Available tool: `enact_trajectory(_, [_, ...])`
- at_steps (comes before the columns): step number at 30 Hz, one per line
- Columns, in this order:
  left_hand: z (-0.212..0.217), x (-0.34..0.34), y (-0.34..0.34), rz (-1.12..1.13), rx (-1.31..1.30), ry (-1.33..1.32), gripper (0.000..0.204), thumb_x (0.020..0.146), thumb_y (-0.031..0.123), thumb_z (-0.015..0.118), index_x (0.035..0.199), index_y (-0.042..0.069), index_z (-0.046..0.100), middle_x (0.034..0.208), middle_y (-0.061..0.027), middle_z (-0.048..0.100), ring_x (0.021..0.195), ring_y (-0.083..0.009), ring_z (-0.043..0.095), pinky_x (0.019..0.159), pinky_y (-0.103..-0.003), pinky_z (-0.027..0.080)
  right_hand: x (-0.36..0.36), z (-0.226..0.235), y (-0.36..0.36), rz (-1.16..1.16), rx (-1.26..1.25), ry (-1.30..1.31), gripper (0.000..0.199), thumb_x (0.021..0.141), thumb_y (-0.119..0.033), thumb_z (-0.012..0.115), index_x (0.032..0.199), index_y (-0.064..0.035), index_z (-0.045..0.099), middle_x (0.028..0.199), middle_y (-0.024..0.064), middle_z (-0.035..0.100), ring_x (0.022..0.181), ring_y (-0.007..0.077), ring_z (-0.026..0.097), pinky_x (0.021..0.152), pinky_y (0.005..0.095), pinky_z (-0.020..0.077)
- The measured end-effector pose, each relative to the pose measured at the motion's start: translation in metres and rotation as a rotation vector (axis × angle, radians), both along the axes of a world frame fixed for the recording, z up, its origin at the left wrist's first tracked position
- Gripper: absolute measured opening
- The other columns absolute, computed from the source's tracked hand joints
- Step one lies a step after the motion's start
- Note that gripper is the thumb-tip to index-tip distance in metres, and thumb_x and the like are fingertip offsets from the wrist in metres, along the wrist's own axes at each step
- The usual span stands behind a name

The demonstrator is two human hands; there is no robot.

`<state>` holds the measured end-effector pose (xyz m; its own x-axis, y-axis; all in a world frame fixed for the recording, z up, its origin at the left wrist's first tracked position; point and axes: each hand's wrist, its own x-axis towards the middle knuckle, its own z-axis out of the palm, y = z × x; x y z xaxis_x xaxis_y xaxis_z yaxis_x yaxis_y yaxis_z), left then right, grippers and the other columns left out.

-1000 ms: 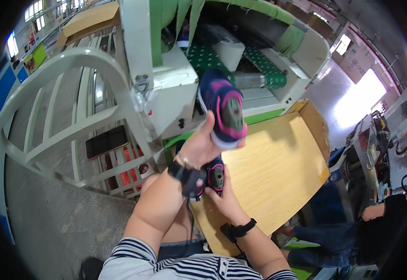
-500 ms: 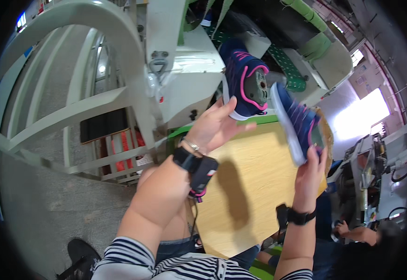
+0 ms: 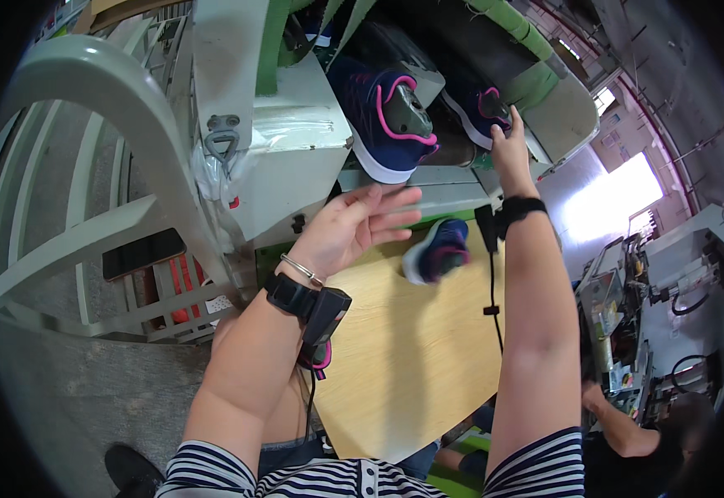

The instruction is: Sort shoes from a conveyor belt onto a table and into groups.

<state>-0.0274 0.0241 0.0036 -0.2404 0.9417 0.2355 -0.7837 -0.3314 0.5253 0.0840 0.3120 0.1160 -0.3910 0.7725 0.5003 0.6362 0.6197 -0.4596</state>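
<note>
left hand (image 3: 354, 226): fingers now spread empty, having released navy shoe (image 3: 385, 123) onto the machine ledge | right hand (image 3: 507, 143): fingers gripping second shoe (image 3: 485, 109), placing it further in | third shoe (image 3: 437, 251) lying on surface (image 3: 412, 365)

A wooden table (image 3: 412, 365) lies ahead of the person, a small shoe (image 3: 437, 251) on its far edge. Beyond it, at twelve o'clock, another shoe (image 3: 383, 120) sits on the machine (image 3: 295, 158); a third (image 3: 482, 108), at one o'clock, seems to rest just behind it. A railing (image 3: 96, 116) stands at ten o'clock.
</note>
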Motion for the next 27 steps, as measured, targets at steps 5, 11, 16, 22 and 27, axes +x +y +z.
enact_trajectory(5, [-0.008,0.009,-0.006,-0.092,-0.091,0.093,0.043,0.104,0.022,0.05,0.143,0.004,0.045,0.139,-0.0163,0.056,0.117,-0.0278,0.062,0.1,-0.038,0.05,0.024,0.0,-0.075,0.222,-0.591,1.086,0.058,0.1,-0.04,0.053,0.142,-0.0056,0.034,0.137,0.0204,0.04,0.117,0.0351,0.054,0.094,0.0476,0.0478])
enact_trajectory(11, [-0.017,0.061,-0.014,-0.238,-0.156,0.492,0.031,0.103,0.021,0.056,0.126,0.001,0.061,0.109,-0.0087,0.07,0.095,-0.0149,0.069,0.084,-0.027,0.055,0.084,-0.026,-0.111,0.321,-0.875,1.677,0.05,0.103,-0.05,0.041,0.126,-0.0058,0.037,0.119,0.017,0.042,0.103,0.0315,0.052,0.087,0.0451,0.0498])
enact_trajectory(16, [-0.01,0.103,-0.025,-0.387,-0.146,0.418,0.033,0.103,0.022,0.054,0.129,0.001,0.059,0.1,-0.0087,0.071,0.088,-0.0142,0.069,0.08,-0.027,0.056,0.098,-0.04,-0.134,0.247,-0.886,1.692,0.048,0.103,-0.049,0.041,0.124,-0.0058,0.04,0.117,0.0156,0.044,0.102,0.0294,0.051,0.087,0.0438,0.0486])
enact_trajectory(22, [-0.015,0.116,-0.031,-0.418,-0.158,0.378,0.036,0.102,0.032,0.057,0.125,0.004,0.061,0.09,-0.0016,0.067,0.075,-0.0098,0.066,0.071,-0.026,0.055,0.091,-0.057,-0.152,0.212,-0.831,1.619,0.046,0.104,-0.048,0.04,0.121,-0.0066,0.043,0.115,0.0134,0.045,0.1,0.0275,0.051,0.086,0.0411,0.0478])
enact_trajectory(27, [-0.011,0.122,-0.036,-0.331,-0.103,0.344,0.034,0.098,0.026,0.065,0.123,0.003,0.062,0.089,-0.001,0.066,0.073,-0.0085,0.065,0.067,-0.024,0.054,0.092,-0.06,-0.148,0.145,-0.807,1.629,0.044,0.104,-0.048,0.04,0.119,-0.0069,0.044,0.115,0.0126,0.045,0.098,0.028,0.052,0.082,0.0404,0.0487])
